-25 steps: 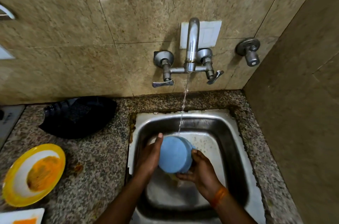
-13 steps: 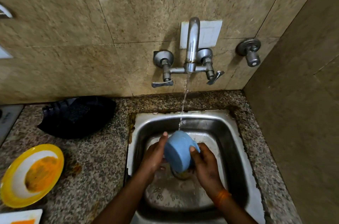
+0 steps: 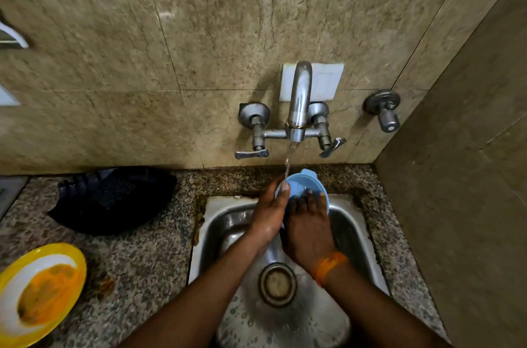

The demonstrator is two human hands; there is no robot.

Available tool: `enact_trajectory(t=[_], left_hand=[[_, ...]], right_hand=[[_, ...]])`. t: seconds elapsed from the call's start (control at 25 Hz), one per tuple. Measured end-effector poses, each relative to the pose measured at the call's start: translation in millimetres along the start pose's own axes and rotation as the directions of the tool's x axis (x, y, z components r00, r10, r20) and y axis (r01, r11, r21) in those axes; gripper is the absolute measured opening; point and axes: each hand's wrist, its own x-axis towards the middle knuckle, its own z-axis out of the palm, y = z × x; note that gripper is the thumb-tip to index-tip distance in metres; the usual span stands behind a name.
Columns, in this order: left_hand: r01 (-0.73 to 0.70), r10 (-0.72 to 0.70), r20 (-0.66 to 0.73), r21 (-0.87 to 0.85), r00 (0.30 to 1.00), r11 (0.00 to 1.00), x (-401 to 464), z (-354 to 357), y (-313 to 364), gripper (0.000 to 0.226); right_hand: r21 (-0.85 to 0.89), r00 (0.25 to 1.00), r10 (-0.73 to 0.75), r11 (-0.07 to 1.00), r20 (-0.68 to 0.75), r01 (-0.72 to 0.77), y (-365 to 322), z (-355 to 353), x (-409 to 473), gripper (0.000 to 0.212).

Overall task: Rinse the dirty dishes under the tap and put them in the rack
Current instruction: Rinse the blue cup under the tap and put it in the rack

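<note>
Home kitchen: steel sink (image 3: 225, 222), wall tap (image 3: 298, 108), granite counter (image 3: 142, 256).

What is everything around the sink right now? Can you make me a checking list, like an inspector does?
Surface: speckled granite counter with a brown stain near the steel sink.
Job's things: blue bowl held up under the running tap, open side toward the camera; yellow plate with orange food smears waits on the counter.
Clutter: a black object on the counter by the wall; I cannot tell what it is.
Hands: left hand grips the bowl's rim; right hand has its fingers inside the bowl.
Cables: nothing seen.
Surroundings: tan tiled wall, a spare valve, an orange wristband. No rack seen.
</note>
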Motion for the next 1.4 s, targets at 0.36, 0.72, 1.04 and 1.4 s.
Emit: enact_trajectory(t=[0.36,0.72,1.04,1.4], left_hand=[[-0.097,0.086,-0.137,-0.079,0.987,0.992,13,-18,-8,0.024],[-0.325,0.394,-0.316,0.250,0.863,0.912,10,-13,-9,0.061],[-0.291,0.410,-0.296,0.372,0.863,0.881,6,-10,-24,0.053],[-0.185,0.335,-0.354,0.396,0.873,0.899,-10,-12,-27,0.037]], right_hand=[[0.296,0.888,-0.441,0.838,-0.127,0.459,33,-5,19,0.062],[0.958,0.999,0.026,0.287,-0.037,0.028,-37,-13,5,0.033],[0.388,0.928,-0.216,0.861,-0.305,0.328,29,28,17,0.052],[0.302,0.915,-0.298,0.876,-0.271,0.375,29,46,1,0.047]])
